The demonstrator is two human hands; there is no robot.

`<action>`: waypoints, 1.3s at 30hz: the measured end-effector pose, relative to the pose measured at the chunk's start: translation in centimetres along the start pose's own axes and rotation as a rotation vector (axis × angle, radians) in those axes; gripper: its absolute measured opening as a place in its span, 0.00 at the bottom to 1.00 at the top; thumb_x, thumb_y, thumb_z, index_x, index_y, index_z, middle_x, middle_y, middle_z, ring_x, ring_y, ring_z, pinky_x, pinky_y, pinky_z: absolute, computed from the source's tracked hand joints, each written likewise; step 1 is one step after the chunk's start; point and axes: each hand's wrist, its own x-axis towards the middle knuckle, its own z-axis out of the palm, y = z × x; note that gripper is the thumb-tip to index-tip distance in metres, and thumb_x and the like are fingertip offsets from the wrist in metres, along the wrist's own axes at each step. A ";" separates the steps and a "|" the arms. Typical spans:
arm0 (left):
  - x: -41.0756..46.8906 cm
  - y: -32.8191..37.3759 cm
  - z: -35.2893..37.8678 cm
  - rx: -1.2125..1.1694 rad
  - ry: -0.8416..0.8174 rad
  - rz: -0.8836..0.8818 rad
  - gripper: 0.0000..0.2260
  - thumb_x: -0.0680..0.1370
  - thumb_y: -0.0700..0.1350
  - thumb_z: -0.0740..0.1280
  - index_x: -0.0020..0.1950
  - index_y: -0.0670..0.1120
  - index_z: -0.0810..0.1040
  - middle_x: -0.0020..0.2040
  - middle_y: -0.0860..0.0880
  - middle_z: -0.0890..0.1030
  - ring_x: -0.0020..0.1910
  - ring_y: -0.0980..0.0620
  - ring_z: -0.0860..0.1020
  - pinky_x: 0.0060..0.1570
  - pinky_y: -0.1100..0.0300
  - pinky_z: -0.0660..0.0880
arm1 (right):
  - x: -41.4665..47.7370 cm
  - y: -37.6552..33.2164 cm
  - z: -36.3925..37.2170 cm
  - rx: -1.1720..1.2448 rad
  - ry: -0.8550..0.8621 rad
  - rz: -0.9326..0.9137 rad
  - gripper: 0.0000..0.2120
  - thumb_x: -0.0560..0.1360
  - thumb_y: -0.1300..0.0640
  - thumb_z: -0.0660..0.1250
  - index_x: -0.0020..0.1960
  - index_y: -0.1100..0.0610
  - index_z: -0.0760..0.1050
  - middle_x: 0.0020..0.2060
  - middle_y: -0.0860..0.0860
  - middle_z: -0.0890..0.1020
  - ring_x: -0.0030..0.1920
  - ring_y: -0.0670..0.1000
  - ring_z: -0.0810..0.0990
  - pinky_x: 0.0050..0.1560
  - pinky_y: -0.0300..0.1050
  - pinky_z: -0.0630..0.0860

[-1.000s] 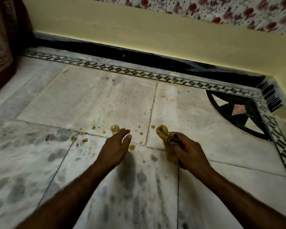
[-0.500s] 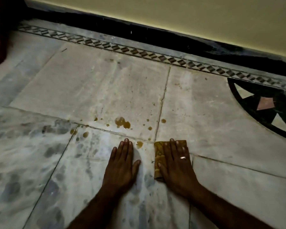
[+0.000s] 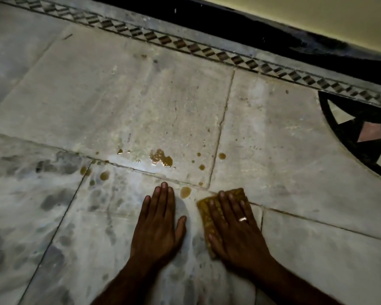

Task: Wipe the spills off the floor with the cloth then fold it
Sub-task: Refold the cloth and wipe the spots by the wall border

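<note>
**Wiping stage, at its outset.** We press the right hand (image 3: 233, 227) flat, fingers straight, on the cloth (image 3: 204, 213). The cloth lies on the floor (image 3: 119, 95) across a tile joint (image 3: 295, 215), just right of the nearest drop (image 3: 185, 191). The left hand (image 3: 158, 225) rests flat and empty on the floor, fingers extended, clear of the cloth. We judge no spill wiped yet: the largest puddle (image 3: 161, 158) and scattered drops lie ahead. The next move calls for sliding the cloth forward and leftward under steady pressure. The cloth appears mustard-yellow, patterned and compactly bunched, and our hand covers most of it.
</note>
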 end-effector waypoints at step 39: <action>0.1 0.1 -0.1 -0.046 0.036 -0.141 0.32 0.80 0.53 0.55 0.79 0.37 0.57 0.81 0.39 0.56 0.80 0.43 0.56 0.76 0.42 0.58 | 13.4 5.8 -1.5 -0.022 -0.002 0.256 0.31 0.83 0.41 0.44 0.83 0.50 0.47 0.83 0.56 0.53 0.82 0.58 0.51 0.80 0.61 0.49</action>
